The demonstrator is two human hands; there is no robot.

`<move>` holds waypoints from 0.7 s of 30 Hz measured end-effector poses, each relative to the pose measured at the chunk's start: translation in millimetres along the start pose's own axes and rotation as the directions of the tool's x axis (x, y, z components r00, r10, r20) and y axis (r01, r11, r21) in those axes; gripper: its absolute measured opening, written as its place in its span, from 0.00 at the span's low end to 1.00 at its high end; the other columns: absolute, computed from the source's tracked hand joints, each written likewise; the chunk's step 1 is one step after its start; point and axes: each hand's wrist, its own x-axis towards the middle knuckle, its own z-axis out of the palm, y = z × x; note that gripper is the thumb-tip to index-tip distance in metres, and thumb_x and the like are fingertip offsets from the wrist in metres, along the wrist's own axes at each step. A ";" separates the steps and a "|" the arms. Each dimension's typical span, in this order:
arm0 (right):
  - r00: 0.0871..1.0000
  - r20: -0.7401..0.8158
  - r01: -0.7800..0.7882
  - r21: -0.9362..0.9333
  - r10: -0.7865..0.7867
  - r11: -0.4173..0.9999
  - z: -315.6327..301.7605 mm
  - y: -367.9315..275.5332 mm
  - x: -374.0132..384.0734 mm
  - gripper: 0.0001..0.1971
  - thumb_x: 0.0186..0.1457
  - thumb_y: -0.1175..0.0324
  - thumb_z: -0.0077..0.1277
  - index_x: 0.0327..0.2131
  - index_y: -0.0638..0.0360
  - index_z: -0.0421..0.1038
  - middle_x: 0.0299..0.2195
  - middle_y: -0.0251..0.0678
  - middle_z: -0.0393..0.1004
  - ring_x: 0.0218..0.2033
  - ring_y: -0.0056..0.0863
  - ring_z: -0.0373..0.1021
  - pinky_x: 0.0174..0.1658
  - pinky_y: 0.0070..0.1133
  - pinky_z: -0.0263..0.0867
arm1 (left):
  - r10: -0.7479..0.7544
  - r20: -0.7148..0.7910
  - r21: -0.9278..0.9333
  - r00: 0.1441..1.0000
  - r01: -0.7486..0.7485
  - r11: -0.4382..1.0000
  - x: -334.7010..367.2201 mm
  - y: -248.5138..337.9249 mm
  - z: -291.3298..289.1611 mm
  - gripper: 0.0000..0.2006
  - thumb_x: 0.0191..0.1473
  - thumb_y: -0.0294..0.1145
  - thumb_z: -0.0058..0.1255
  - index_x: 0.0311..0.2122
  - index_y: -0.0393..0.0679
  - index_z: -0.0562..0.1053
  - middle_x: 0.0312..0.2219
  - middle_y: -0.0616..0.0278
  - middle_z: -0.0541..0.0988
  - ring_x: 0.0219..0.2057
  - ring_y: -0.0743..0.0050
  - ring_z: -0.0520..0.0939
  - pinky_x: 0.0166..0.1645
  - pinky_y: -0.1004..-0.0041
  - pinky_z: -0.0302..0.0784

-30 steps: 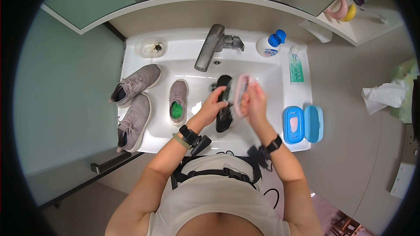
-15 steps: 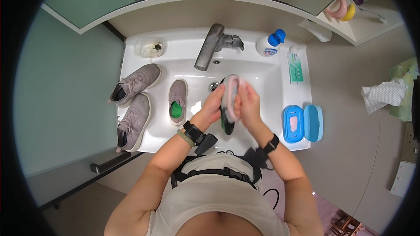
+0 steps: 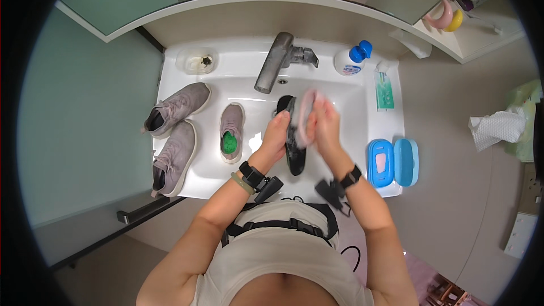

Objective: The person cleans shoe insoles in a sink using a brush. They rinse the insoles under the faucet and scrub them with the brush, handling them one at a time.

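Observation:
Over the sink, my left hand grips a long black insole by its left edge, with whitish suds on its face. My right hand is wrapped round a pink scrub brush, slightly blurred, whose pale bristles face the insole's upper part. Whether the bristles touch it at this instant I cannot tell. Left of my hands, a small mauve shoe with green showing inside lies in the basin. Two larger mauve shoes rest on the left rim.
A grey faucet rises behind my hands in the white sink. On its rim are a clear plastic dish, a blue-capped bottle, a green-and-white tube and an open blue soap box. A mirror cabinet overhangs the back.
The brush has shifted slightly right, away from the insole, baring more of its black, sudsy face. My left hand stays nearly in place, and the shoes have not moved.

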 end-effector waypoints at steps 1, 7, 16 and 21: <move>0.994 0.036 -0.099 0.008 0.098 0.995 3.5 6.9 -18.5 0.13 0.57 0.58 0.40 0.40 0.56 0.65 0.13 0.22 0.58 0.09 0.10 0.53 0.10 0.11 0.48 | 0.008 -0.013 -0.012 1.000 -0.009 1.000 2.5 7.4 -2.0 0.14 0.60 0.38 0.30 0.41 0.41 0.66 0.35 0.64 0.73 0.35 0.80 0.73 0.41 0.76 0.69; 1.000 0.018 -0.024 0.022 0.024 0.999 -4.6 -10.7 0.7 0.14 0.57 0.60 0.41 0.42 0.57 0.64 0.13 0.22 0.57 0.09 0.09 0.52 0.10 0.10 0.47 | -0.050 0.041 0.019 0.998 0.049 0.999 -1.3 2.8 -1.8 0.14 0.60 0.38 0.29 0.38 0.41 0.66 0.32 0.66 0.72 0.32 0.82 0.72 0.39 0.77 0.70; 0.999 0.047 -0.002 -0.154 0.009 0.988 1.6 10.1 -13.1 0.13 0.56 0.59 0.42 0.40 0.55 0.64 0.14 0.22 0.60 0.10 0.08 0.53 0.11 0.10 0.49 | -0.106 0.002 0.030 0.994 0.106 0.994 3.6 -3.9 -10.8 0.13 0.60 0.37 0.29 0.36 0.41 0.66 0.30 0.65 0.72 0.30 0.81 0.73 0.37 0.76 0.70; 1.000 -0.005 -0.024 0.095 0.024 0.995 -2.7 -8.4 6.0 0.12 0.56 0.57 0.42 0.37 0.54 0.65 0.14 0.22 0.60 0.11 0.09 0.53 0.11 0.10 0.49 | -0.074 -0.010 0.010 0.997 0.074 0.997 1.8 -2.6 -1.2 0.13 0.60 0.38 0.31 0.36 0.42 0.66 0.30 0.66 0.72 0.31 0.80 0.73 0.38 0.76 0.71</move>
